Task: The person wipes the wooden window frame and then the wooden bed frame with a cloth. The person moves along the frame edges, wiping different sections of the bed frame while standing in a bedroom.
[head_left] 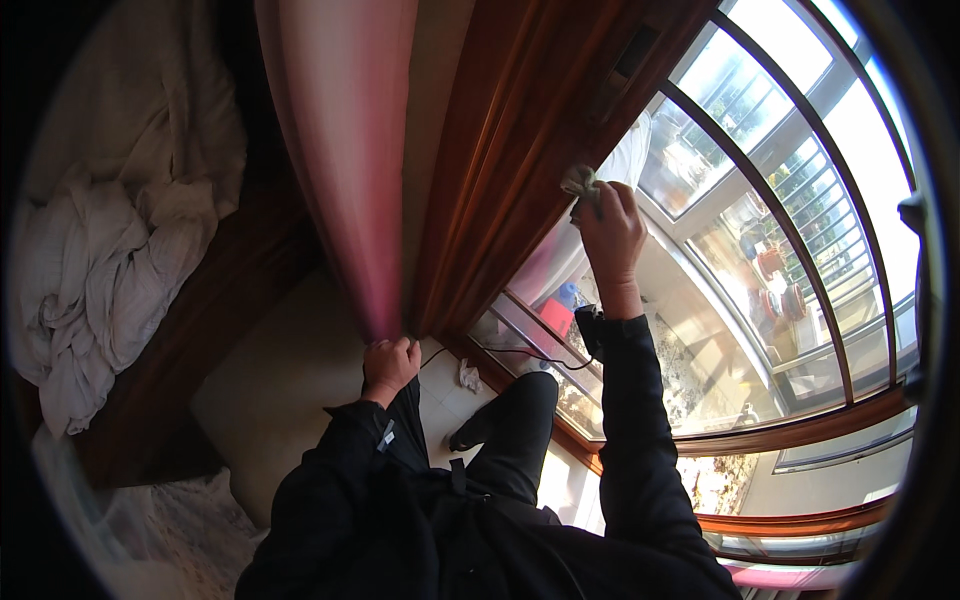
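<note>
My right hand (612, 235) reaches up with its fingers closed on a crumpled pale cloth (579, 182). The cloth is against the dark reddish-brown wooden door frame (500, 170), beside the glass. Lower down on the left, my left hand (391, 370) is closed at the lower end of a pink curtain (345, 150), which seems gathered in the fingers. The curtain hangs just left of the wooden frame.
Glass panes (760, 230) with dark bars fill the right side. A crumpled white tissue (469, 376) lies on the tiled floor. A black cable (535, 353) runs from my right wrist. White bedding (120, 270) is heaped at the left.
</note>
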`<act>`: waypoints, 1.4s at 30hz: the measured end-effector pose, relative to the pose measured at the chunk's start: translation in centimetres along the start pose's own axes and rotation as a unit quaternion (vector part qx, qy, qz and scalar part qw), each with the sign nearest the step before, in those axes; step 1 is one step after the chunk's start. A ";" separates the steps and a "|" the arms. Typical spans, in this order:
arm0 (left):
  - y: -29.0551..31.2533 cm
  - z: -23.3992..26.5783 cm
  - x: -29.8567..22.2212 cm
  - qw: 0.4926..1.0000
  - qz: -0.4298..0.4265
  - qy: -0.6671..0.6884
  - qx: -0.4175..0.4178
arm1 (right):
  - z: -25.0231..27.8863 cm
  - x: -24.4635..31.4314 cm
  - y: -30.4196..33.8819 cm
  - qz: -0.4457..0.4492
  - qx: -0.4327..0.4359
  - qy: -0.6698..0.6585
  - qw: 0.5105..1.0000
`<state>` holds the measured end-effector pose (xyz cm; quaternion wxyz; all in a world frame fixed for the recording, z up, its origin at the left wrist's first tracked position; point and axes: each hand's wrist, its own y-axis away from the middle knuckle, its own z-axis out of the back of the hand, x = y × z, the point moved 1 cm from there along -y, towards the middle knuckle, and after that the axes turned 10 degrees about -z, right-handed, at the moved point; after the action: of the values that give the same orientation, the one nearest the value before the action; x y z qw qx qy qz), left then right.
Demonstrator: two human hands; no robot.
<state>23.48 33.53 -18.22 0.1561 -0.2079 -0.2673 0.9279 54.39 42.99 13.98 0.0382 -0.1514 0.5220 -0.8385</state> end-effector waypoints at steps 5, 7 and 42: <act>-0.3 -0.4 0.1 1.000 -0.008 0.022 0.005 | -1.6 -0.5 5.6 -0.022 0.186 0.071 0.980; -0.3 -0.2 0.0 1.000 0.001 0.015 0.023 | -1.4 0.2 4.2 -0.054 0.191 0.078 0.977; -0.4 -0.2 -0.5 1.000 0.006 0.030 0.005 | -2.4 1.9 -0.8 0.023 -0.037 0.136 0.990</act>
<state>24.09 33.72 -17.97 0.1598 -0.2366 -0.2566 0.9234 51.99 44.99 14.15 -0.0195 -0.0250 0.5566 -0.8302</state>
